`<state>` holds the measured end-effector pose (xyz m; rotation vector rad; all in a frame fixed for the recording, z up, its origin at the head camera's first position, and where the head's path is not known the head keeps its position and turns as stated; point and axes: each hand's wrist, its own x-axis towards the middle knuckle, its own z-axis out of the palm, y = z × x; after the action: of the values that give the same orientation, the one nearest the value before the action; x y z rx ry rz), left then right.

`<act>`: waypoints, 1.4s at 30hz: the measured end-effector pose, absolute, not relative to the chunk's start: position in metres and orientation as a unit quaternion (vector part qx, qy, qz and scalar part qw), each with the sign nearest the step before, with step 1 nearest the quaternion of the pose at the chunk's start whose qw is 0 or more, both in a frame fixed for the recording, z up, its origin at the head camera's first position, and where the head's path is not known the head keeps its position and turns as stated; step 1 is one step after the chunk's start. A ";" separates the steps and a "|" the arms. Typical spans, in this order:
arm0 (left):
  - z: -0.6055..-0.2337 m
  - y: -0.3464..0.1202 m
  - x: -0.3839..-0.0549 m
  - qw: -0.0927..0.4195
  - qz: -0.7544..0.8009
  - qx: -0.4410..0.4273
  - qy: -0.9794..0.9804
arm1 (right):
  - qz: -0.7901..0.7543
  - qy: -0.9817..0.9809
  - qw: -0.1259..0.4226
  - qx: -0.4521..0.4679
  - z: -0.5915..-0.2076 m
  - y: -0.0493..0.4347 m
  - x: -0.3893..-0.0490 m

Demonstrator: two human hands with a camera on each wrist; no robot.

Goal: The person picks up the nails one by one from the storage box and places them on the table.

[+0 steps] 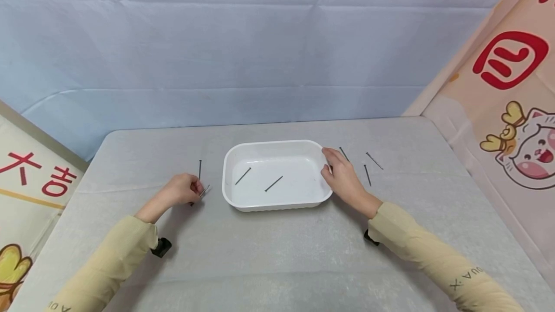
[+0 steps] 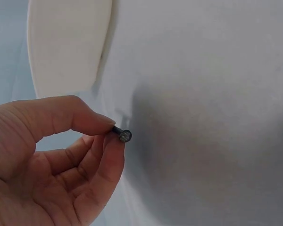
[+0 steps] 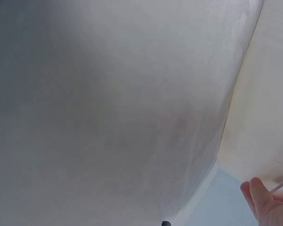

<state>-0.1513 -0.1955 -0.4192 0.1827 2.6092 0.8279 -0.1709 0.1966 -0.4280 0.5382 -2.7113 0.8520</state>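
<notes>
My left hand [image 1: 184, 190] pinches a dark nail [image 2: 125, 136] between thumb and fingertips, left of the white tray [image 1: 277, 206]. The nail's flat head points at the camera in the left wrist view. Another nail [image 1: 200, 169] lies on the table just beyond that hand. My right hand [image 1: 347, 182] grips the tray's right rim, fingertips over the edge; the right wrist view shows only its fingers [image 3: 259, 193] at the corner. Inside the tray lie two nails, one to the left [image 1: 243, 175] and a second nail [image 1: 273, 184] near the middle.
Right of the tray, three nails lie on the grey table [image 1: 277, 264]: one nail [image 1: 344, 153] close behind the right hand, another nail [image 1: 367, 175] and a slanted nail [image 1: 375, 161]. A pale blue cloth [image 1: 260, 61] hangs behind the table; printed banners flank it.
</notes>
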 end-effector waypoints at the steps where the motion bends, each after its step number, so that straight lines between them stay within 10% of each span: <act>1: -0.420 -0.196 -0.151 0.197 0.292 0.067 0.933 | 0.293 -0.930 0.125 0.185 -0.428 0.197 -0.171; 42: -0.394 -0.183 -0.167 0.192 0.204 0.129 0.951 | 0.288 -0.931 0.121 0.188 -0.429 0.197 -0.171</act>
<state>-0.1668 -0.1833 -0.3941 0.3621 2.6706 0.5725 -0.1711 0.1966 -0.4286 0.5493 -2.7190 0.8404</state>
